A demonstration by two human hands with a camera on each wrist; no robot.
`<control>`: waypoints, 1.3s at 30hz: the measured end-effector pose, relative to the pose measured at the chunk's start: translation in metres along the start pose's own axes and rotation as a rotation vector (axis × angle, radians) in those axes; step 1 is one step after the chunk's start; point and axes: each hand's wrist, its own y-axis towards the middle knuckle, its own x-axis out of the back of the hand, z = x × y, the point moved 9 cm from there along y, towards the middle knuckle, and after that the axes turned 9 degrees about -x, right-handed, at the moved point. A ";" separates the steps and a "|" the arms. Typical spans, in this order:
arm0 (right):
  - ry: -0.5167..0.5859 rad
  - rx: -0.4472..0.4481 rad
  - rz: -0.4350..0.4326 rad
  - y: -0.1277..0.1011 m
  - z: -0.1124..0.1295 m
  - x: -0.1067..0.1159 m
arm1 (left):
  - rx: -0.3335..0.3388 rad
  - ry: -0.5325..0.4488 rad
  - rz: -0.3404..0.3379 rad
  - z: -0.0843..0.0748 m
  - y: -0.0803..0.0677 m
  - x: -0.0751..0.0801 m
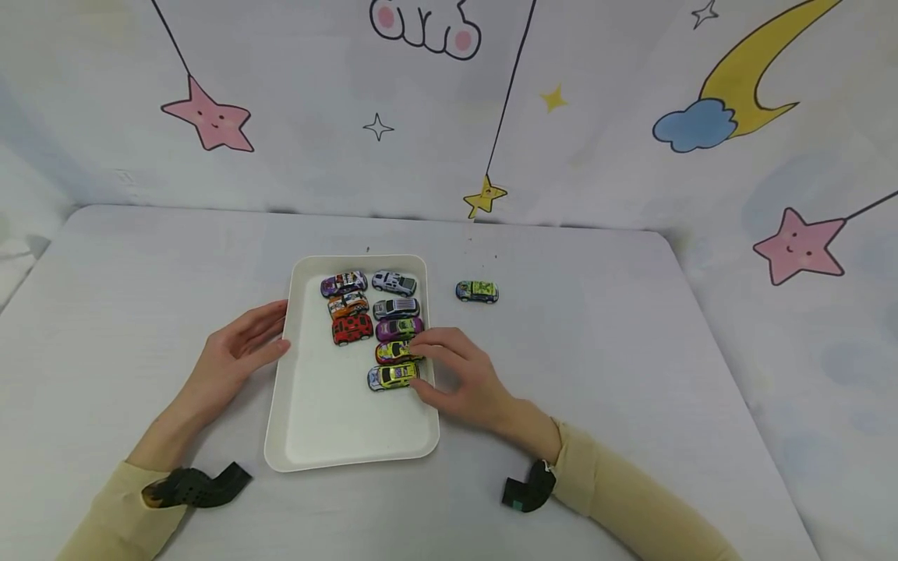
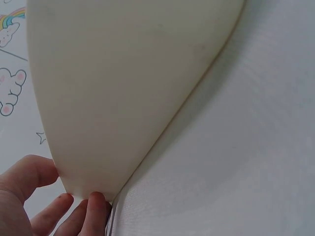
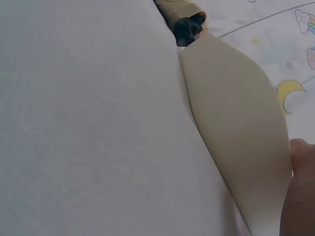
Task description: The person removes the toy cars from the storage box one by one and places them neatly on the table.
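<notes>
Eight toy cars [image 1: 369,327] already in white tray [image 1: 330,421]; one green car [image 1: 477,291] left on table, far right. Right hand [image 1: 459,378] pinching nearest yellow car [image 1: 393,376]; left hand [image 1: 235,351] spread against tray's left rim.

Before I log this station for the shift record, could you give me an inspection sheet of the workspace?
Surface: white table, covered with cloth.
Job's things: white tray holding eight toy cars in two rows; yellow car nearest the right hand.
Clutter: one green car on the table outside the tray.
Hands: left hand rests against the tray's left rim; right hand touches the yellow car.
Cables: nothing seen.
Surroundings: backdrop with stars and a moon.
</notes>
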 end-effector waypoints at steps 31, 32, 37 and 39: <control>-0.363 -0.167 0.494 0.009 0.017 -0.032 | -0.016 0.021 0.013 0.001 0.001 -0.001; -0.371 -0.171 0.500 0.009 0.017 -0.033 | -0.014 0.021 0.010 0.001 0.001 -0.001; -0.404 -0.177 0.512 0.008 0.018 -0.036 | -0.012 0.042 0.015 0.000 0.001 -0.001; -0.403 -0.178 0.510 0.008 0.018 -0.036 | -0.013 0.053 0.018 0.000 0.001 -0.001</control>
